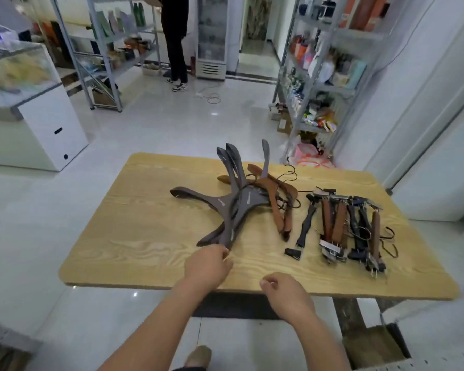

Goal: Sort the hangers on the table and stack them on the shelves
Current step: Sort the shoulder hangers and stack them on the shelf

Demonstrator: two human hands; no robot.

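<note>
Hangers (275, 207) are sitting in three bunches on your light wood table (145, 236), middle to right. The only writing I can spot is a small pale print on the necks of the dark hangers (233, 210), and it's way too blurry to read. Those are wide-shouldered and grey-brown, fanned out in a messy heap with arms pointing at the far edge. Just beside them on the right are the tan hangers (268, 188), slimmer wood with black hooks tangled underneath. Further right the clip hangers (338, 223) lie roughly side by side, brown and black bars with metal clips at the ends; how many there are is hard to sort out. Your left hand (208, 266) has its fingers closed on the near tip of one dark hanger, the fingertips mostly hidden behind the hand. Your right hand (284, 293) is over the near edge, fingers curled in with nothing in them. The shelves (319, 84) behind are packed with stuff, labels all blur, and a person in black (176, 44) at the back is cut off at the top.
</note>
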